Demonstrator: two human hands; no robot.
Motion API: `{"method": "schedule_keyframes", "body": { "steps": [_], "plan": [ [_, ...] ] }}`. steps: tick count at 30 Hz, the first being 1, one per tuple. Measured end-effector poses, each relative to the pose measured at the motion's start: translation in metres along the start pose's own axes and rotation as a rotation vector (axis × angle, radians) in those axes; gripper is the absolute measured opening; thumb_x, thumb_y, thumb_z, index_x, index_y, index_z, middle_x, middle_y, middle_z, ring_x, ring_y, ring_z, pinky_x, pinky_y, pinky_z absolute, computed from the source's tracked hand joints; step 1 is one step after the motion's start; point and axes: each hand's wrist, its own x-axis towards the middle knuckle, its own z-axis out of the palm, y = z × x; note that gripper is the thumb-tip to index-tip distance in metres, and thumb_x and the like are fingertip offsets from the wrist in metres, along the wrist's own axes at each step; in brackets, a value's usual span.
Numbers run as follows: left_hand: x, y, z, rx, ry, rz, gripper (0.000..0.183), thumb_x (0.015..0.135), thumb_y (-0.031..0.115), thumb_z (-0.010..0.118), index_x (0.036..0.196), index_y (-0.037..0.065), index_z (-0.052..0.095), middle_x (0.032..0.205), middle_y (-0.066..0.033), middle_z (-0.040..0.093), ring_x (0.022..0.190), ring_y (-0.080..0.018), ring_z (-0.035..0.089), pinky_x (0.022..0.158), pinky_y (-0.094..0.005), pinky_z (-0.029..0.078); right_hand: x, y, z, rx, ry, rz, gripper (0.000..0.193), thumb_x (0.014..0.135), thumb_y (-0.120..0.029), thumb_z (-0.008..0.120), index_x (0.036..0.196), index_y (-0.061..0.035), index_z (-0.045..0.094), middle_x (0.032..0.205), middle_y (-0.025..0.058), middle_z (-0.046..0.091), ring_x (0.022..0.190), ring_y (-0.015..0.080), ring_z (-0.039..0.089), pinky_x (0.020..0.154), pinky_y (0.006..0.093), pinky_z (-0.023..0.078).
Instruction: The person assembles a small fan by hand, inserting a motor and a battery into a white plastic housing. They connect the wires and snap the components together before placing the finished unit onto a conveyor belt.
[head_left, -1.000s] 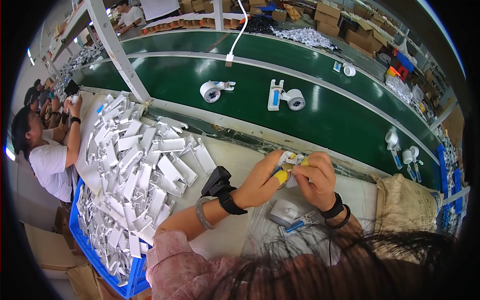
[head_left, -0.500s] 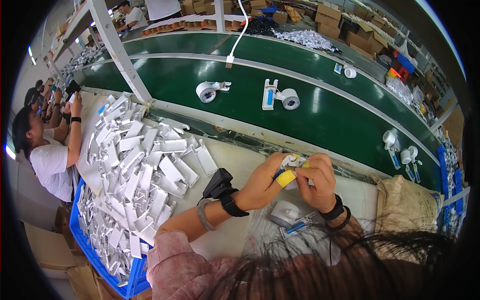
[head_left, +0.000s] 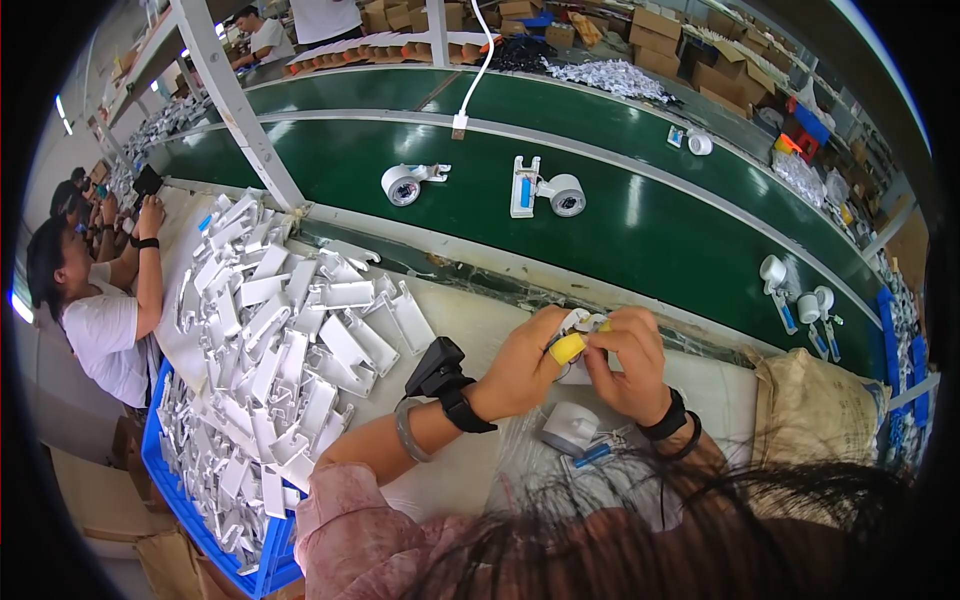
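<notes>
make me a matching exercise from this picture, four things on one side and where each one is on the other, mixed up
Things:
1. small white part with a yellow piece
2. heap of white plastic pieces
3. two white reels
4. blue crate

Places:
A. on the green belt
B. lower left, under the heap
C. between both hands
D. on the bench, left of the hands

Pairs: 1-C, 2-D, 3-A, 4-B

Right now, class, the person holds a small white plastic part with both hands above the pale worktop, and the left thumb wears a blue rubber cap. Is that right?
Not quite. The head view shows the rubber cap on the left hand is yellow, not blue. Both hands, with the right hand, do hold the small white plastic part above the pale worktop.
</notes>
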Motion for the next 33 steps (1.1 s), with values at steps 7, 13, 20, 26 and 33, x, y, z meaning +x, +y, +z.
{"method": "schedule_keyframes", "body": {
  "steps": [7, 13, 20, 26, 33],
  "plan": [
    [0.004, -0.009, -0.001, -0.115, -0.044, -0.139, 0.035, 0.086, -0.003, 0.047, 0.12, -0.001, 0.051, 0.097, -0.0147, 0.056, 0.082, -0.0263, 0.056, 0.073, -0.0333, 0.047, 0.0, 0.001, -0.001, -0.098, -0.056, -0.03, 0.026, 0.066, -0.001, 0.075, 0.089, -0.0056, 0.066, 0.086, 0.0081, 0.06, 0.085, 0.0307, 0.058, 0.079, 0.0393, 0.048],
    [0.01, -0.002, -0.012, -0.326, -0.229, -0.207, 0.033, 0.1, 0.008, 0.047, 0.133, 0.005, 0.047, 0.088, -0.0012, 0.052, 0.059, -0.0053, 0.042, 0.051, -0.0211, 0.036, -0.002, 0.0, -0.001, -0.043, -0.033, -0.038, 0.026, 0.066, 0.003, 0.074, 0.09, -0.005, 0.066, 0.088, 0.0096, 0.059, 0.087, 0.0321, 0.058, 0.077, 0.0384, 0.049],
    [0.002, 0.004, -0.001, -0.402, -0.121, -0.295, 0.034, 0.101, 0.01, 0.046, 0.134, 0.003, 0.045, 0.084, -0.0022, 0.051, 0.055, -0.0062, 0.043, 0.049, -0.0214, 0.035, -0.003, 0.0, 0.0, -0.017, -0.018, -0.043, 0.027, 0.067, 0.004, 0.075, 0.091, -0.0036, 0.065, 0.088, 0.0112, 0.058, 0.088, 0.033, 0.059, 0.075, 0.0397, 0.05],
    [0.003, 0.001, -0.002, -0.277, -0.141, -0.149, 0.03, 0.1, 0.009, 0.047, 0.128, 0.0, 0.047, 0.085, -0.0029, 0.047, 0.056, -0.0062, 0.044, 0.048, -0.0228, 0.035, -0.005, 0.002, 0.001, 0.02, -0.021, -0.053, 0.026, 0.068, 0.005, 0.075, 0.091, -0.0019, 0.064, 0.087, 0.0129, 0.057, 0.084, 0.0338, 0.061, 0.072, 0.0404, 0.052],
    [0.003, 0.001, -0.002, -0.203, -0.107, -0.116, 0.032, 0.098, 0.007, 0.048, 0.129, 0.0, 0.05, 0.09, -0.0022, 0.045, 0.058, -0.0058, 0.044, 0.048, -0.0218, 0.034, -0.007, 0.003, 0.001, 0.02, -0.022, -0.061, 0.026, 0.068, 0.005, 0.074, 0.09, -0.0008, 0.064, 0.087, 0.0138, 0.057, 0.083, 0.0338, 0.061, 0.072, 0.0406, 0.053]
  ]
}}
